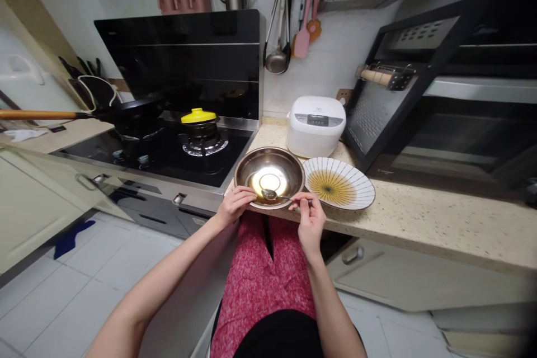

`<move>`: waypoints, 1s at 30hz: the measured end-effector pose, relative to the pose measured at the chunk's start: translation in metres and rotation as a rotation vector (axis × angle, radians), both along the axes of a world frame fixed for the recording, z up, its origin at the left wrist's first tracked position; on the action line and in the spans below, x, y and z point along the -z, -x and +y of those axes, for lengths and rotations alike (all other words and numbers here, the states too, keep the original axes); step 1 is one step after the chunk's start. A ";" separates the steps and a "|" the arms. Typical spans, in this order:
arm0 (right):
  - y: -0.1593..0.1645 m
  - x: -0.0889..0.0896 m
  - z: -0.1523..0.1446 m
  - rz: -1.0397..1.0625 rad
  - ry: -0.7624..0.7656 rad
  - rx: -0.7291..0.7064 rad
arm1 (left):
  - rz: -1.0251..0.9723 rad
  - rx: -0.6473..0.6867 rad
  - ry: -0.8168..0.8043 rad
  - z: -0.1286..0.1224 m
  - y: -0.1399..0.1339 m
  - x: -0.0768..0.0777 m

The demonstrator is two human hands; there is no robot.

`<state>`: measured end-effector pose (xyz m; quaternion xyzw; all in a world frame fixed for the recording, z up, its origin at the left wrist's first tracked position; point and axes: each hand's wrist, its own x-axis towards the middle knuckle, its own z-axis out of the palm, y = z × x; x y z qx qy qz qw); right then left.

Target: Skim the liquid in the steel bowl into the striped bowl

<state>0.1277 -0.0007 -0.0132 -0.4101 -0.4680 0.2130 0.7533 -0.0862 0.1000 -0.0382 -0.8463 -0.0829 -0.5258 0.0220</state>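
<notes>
A round metal bowl (pixel 246 170) stands at the counter's front edge, with a little shiny liquid in its bottom. My left hand (pixel 235 205) grips the bowl's near-left rim, fingers over the edge. In my right hand (pixel 309 217) is the handle of a metal spoon (pixel 269 194), pinched between thumb and fingers. The spoon's head lies low inside the bowl, near its front wall. Just right of the bowl sits a white striped plate (pixel 361 190) holding a pool of yellowish-brown liquid.
Behind the plate stands a white rice cooker (pixel 317 131). At the left, the black gas stove (pixel 176 165) carries a small pot with a yellow lid (pixel 198 116) and a wok (pixel 136 112) with a wooden handle. An oven (pixel 470 134) fills the right side.
</notes>
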 end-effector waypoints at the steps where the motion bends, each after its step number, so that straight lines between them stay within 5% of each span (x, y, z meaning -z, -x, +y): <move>1: 0.000 0.000 0.000 -0.001 -0.001 -0.004 | -0.001 0.000 -0.002 0.000 0.000 0.000; 30: 0.002 0.007 0.030 0.000 -0.010 0.015 | -0.085 -0.128 -0.029 0.001 -0.003 0.010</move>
